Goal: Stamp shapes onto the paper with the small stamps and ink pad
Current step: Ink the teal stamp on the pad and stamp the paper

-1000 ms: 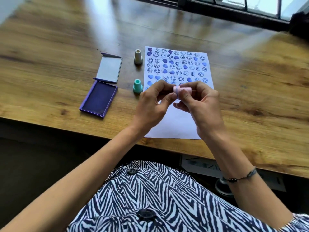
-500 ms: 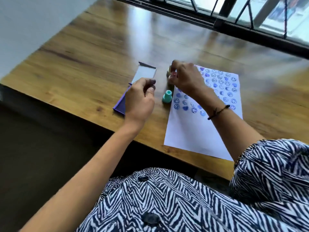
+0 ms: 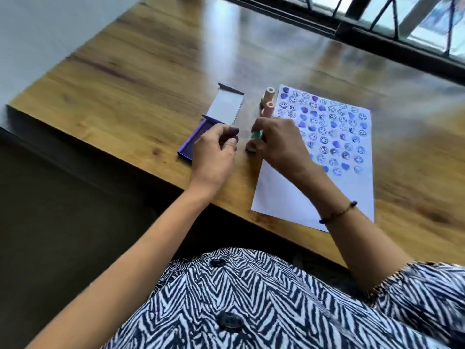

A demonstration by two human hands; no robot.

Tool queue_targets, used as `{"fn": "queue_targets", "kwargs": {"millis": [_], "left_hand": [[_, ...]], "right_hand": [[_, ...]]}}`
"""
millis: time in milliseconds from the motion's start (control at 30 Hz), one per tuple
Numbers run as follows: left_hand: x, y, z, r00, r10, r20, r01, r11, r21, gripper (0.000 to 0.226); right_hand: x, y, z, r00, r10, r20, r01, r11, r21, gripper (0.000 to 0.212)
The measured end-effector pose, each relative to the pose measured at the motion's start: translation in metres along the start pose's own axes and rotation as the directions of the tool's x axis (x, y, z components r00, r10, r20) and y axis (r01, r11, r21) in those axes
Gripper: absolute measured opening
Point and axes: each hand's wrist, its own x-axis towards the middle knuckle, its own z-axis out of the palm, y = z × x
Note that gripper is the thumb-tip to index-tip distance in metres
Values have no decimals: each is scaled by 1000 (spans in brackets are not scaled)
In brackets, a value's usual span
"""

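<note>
Two hands are working beside the stamped paper (image 3: pixel 289 197): the right hand (image 3: pixel 279 142) is pinching the teal stamp (image 3: pixel 256 135) on the table (image 3: pixel 125 84); the left hand (image 3: pixel 214 157) is hovering, loosely curled and empty, over the ink pad (image 3: pixel 191 144).

Purple ink pad (image 3: pixel 191 144), seemingly teal stamp (image 3: pixel 256 135), zebra-striped shirt (image 3: pixel 251 298)

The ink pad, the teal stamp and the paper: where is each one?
ink pad (image 3: pixel 192 141), head view, purple tray edge left of the left hand.
teal stamp (image 3: pixel 257 134), head view, body showing between fingers.
paper (image 3: pixel 281 197), head view, blank lower part.
</note>
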Motion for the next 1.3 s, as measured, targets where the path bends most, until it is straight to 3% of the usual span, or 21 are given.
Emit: {"fn": "queue_targets", "kwargs": {"millis": [67,167,233,300,400,500,600,700,767,867,1300], "left_hand": [[-2,-1,-5,1000,-22,1,22,999,-39,21],[-9,0,-11,996,-73,54,81,983,-163,22],[-13,2,-16,994,-93,55,104,965,-242,19],[-14,0,-22,994,-104,30,108,959,-262,15],[-16,-5,-31,992,-128,2,124,960,-252,13],[-11,-7,-41,981,-184,-57,149,915,-375,14],[-1,-12,-55,966,-235,-105,164,874,-457,17],[0,-22,-66,958,-240,-158,142,873,-467,18],[-2,-29,-67,953,-233,-195,123,882,-454,17],[-1,-36,-67,946,-221,-235,104,899,-425,15],[4,-46,-62,942,-213,-259,96,912,-399,17]], "right_hand": [[-6,-4,3,992,60,-114,-35,976,213,16],[-17,-13,7,980,197,-33,-128,745,655,6],[-21,-17,11,978,202,56,-173,629,758,4],[-21,-22,16,976,179,121,-204,583,787,5],[-16,-33,19,988,111,108,-154,677,719,12],[-9,-49,19,1000,-7,-22,19,807,590,10],[-1,-56,13,965,-168,-200,236,890,390,16],[24,-56,12,938,-226,-262,285,933,218,19],[35,-52,22,929,-305,-209,318,948,29,20],[29,-47,46,920,-391,4,386,905,-181,23],[42,-55,37,919,-389,64,394,915,-91,20]]}}
